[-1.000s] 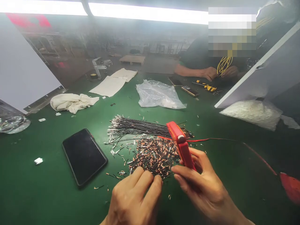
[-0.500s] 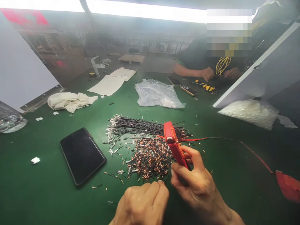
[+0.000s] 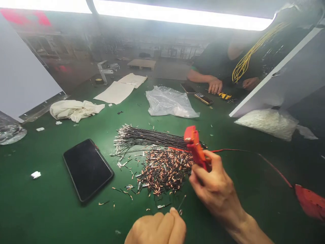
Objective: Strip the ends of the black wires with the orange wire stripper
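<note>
My right hand point(image 3: 214, 184) grips a red hand tool point(image 3: 195, 145), its head raised over the right side of a heap of short black wire pieces with copper ends point(image 3: 164, 171). Behind the heap lies a bundle of long black wires with metal terminals point(image 3: 149, 137). My left hand point(image 3: 158, 228) is at the bottom edge, near side of the heap, fingers curled together; whether it pinches a wire piece I cannot tell. A red cord point(image 3: 254, 156) trails right from the tool.
A black phone point(image 3: 87, 168) lies left of the heap on the green mat point(image 3: 50, 203). Farther back are a clear plastic bag point(image 3: 170, 101), a white cloth point(image 3: 74, 109) and paper sheets point(image 3: 119, 89). A co-worker's hand point(image 3: 215, 84) rests at the far side. A white board point(image 3: 276, 79) slants at right.
My left hand has drawn back from the heap toward me. My right hand has lifted and tilted the red tool slightly right. The co-worker's hand has shifted left on the far table.
</note>
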A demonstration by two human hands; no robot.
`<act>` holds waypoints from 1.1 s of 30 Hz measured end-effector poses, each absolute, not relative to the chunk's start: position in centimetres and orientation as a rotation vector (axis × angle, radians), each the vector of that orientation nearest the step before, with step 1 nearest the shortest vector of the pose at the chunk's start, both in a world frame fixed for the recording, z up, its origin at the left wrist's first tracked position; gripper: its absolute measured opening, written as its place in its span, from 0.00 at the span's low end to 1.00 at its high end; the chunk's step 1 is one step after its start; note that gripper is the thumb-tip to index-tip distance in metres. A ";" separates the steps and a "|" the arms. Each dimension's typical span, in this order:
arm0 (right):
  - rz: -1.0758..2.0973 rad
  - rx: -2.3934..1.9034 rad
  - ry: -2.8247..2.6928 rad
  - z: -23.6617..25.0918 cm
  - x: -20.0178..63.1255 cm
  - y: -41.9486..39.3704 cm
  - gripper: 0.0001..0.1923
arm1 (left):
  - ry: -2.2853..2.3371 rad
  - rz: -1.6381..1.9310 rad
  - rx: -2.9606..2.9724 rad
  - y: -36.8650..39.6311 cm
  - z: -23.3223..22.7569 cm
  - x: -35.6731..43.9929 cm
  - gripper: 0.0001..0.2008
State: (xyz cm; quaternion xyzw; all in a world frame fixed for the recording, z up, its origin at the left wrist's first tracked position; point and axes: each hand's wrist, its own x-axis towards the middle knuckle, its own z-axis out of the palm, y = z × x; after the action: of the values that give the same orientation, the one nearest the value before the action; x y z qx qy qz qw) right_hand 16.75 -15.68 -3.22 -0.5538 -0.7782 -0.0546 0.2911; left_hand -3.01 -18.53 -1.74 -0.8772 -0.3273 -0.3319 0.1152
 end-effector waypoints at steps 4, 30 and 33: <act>-0.140 -1.509 -1.997 -3.2 17.7 -15.1 0.08 | -0.995 -0.933 -2.559 -18.2 -2.2 -3.4 0.12; 1.448 -0.955 -1.301 -0.2 18.8 -16.7 0.41 | -1.137 -1.279 -2.396 -15.6 -0.6 -6.7 0.10; 1.811 -0.733 -1.036 -0.7 18.3 -16.5 0.43 | -1.140 -1.338 -2.326 -15.4 0.7 -7.2 0.13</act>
State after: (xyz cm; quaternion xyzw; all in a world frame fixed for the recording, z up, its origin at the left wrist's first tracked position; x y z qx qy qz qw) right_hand 18.35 -16.53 -0.70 -0.2963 -0.4187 0.7320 0.4483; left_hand -7.23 -15.40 0.66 -0.7928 -0.3884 -0.4558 0.1128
